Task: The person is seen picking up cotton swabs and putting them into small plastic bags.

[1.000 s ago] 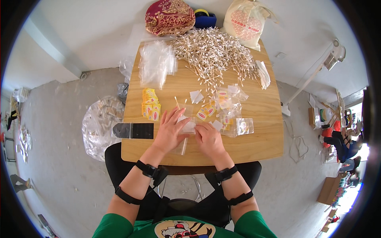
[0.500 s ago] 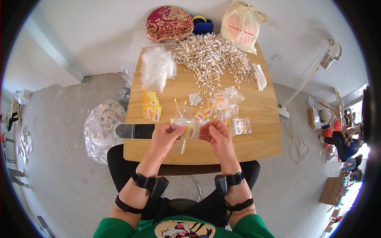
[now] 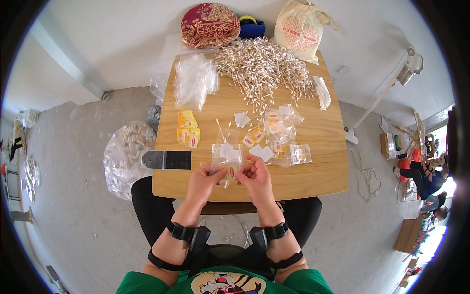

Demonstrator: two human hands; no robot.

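Observation:
Between my two hands, near the table's front edge, is a small transparent plastic bag (image 3: pixel 234 160) with a yellow-and-white packet inside. My left hand (image 3: pixel 203 180) pinches its left side between thumb and fingers. On the opposite side, my right hand (image 3: pixel 255 177) grips the lower right part with bent fingers. Beyond the bag lie two cotton swabs (image 3: pixel 221 130) and more transparent film. White paper squares (image 3: pixel 266 153) rest just past my right hand, beside loose yellow packets (image 3: pixel 253 135) and filled bags (image 3: pixel 300 154).
A large heap of cotton swabs (image 3: pixel 267 68) covers the table's far part. Empty plastic bags (image 3: pixel 196 81) are stacked far left, above a pile of yellow packets (image 3: pixel 188 130). A black strip (image 3: pixel 169 159) lies at the left edge. Behind stand a tape dispenser (image 3: pixel 252 29) and cloth bag (image 3: pixel 299 32).
Both hands have moved nearer to me, and my right hand has come left, closer to the other. The bag, earlier stretched sideways, now sits more upright. White paper squares beyond it are uncovered.

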